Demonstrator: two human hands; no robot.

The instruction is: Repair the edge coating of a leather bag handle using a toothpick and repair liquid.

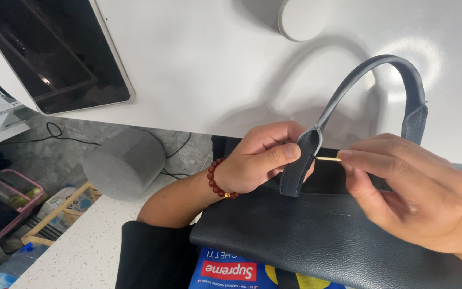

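A dark blue-grey leather handbag (pixel 316 235) lies in front of me, its arched handle (pixel 380 72) standing up over the white table. My left hand (pixel 260 158), with a red bead bracelet (pixel 216 179) on the wrist, pinches the left base of the handle (pixel 298 171) between thumb and fingers. My right hand (pixel 407 192) holds a thin yellow stick (pixel 328 158) by its end, the tip touching the handle base. The bag's opening is mostly hidden behind both hands.
A white table (pixel 215 64) carries a dark tablet (pixel 54 48) at the left and a round grey object (pixel 300 18) at the top. Below are a grey cylinder (pixel 124 163), cables, a wooden crate (pixel 62 208), a plastic bottle (pixel 6 270) and a blue printed package (pixel 231 273).
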